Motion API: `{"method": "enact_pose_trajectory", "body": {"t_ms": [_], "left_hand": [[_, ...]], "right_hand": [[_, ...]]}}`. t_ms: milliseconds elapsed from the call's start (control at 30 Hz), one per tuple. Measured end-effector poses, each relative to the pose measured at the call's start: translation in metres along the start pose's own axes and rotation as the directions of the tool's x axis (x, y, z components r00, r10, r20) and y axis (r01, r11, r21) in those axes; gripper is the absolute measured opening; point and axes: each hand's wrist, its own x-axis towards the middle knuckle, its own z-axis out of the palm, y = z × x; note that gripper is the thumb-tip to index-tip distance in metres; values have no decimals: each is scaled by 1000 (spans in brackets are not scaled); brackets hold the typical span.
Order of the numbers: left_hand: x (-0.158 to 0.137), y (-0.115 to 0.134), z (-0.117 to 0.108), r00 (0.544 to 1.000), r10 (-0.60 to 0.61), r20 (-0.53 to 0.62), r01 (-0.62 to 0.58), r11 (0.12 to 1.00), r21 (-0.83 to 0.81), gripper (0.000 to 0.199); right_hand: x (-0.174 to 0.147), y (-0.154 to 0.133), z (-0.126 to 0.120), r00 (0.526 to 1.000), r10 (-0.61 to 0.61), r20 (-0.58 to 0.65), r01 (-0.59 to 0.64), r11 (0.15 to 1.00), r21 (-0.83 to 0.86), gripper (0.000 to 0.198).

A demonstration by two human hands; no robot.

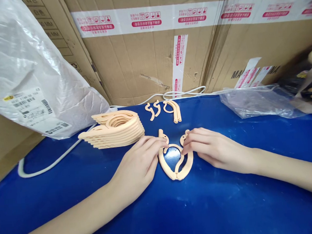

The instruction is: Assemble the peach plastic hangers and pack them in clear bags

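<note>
A beige plastic folding hanger [165, 167] lies on the blue tabletop, its curved arms joined at the near end and spread around an open middle. The fingers of my left hand [141, 160] are closed on its left side, near the upper end. On the opposite side, my right hand [216, 144] pinches the right part with bent fingers; its fingertips hide some of the plastic there. Left of the hanger and just beyond my left hand stands a neat stack of matching folded hangers [117, 135]. Small S-shaped hooks [157, 109] and curved hanger arms [176, 112] lie loose farther back.
Taped cardboard boxes [141, 57] wall off the back of the blue table [205, 206]. A large white plastic bag [35, 75] leans at the left. A white cable [42, 173] runs along the left and back. Clear plastic wrap [259, 101] lies at back right.
</note>
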Motion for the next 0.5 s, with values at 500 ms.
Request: {"method": "enact_pose_trajectory", "body": {"t_ms": [500], "left_hand": [[-1, 4, 2, 999, 38, 33, -38, 999, -10, 41]], "right_hand": [[2, -1, -2, 980, 164, -113, -169, 985, -35, 15]]}}
